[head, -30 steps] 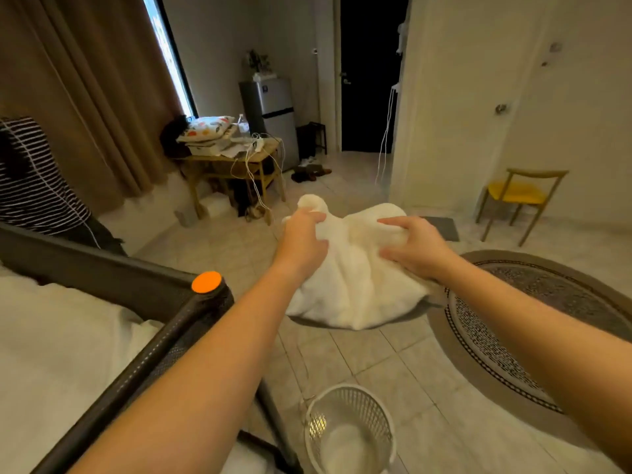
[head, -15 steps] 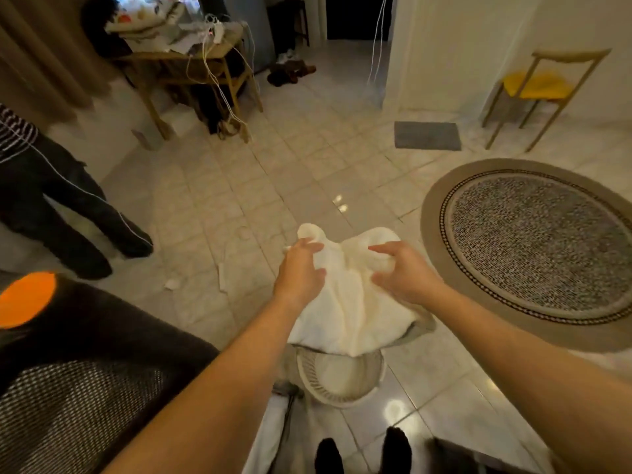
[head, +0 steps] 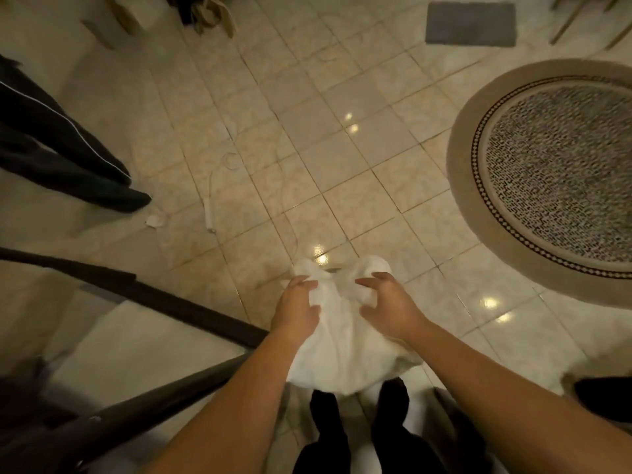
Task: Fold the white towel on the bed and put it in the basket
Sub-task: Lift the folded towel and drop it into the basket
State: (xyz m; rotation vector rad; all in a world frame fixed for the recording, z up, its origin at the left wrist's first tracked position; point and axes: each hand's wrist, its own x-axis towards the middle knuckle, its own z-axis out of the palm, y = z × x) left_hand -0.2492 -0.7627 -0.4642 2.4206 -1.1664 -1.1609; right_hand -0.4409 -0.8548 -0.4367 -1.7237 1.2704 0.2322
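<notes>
Head view, looking steeply down. Holds the white towel [head: 342, 347] bunched in the air, low in the middle, over two black-clad legs [head: 391, 425] and the tiled floor [head: 307, 148]. Left hand [head: 295, 311] grip clamped on the towel's left side, fingers curled over the cloth. Right hand [head: 391, 304] grip clamped on the right side, fingers and thumb hooked round a soft bulge. Hands near each other but apart, with a ridge of cloth between. Lower edge of the towel hanging loose just above the legs; two rounded lumps poking out past the fingertips.

To the left, a dark bed rail [head: 171, 299] slanting in toward the left forearm, with the pale bed [head: 136, 343] below it. Farther left, another person's dark trouser legs [head: 61, 148], well apart from the towel. Ahead, open tiles with a thin white cord [head: 209, 206] lying loose. To the right, the curved edge of a round rug [head: 554, 172], well apart. At the far top, a grey mat [head: 470, 23].
</notes>
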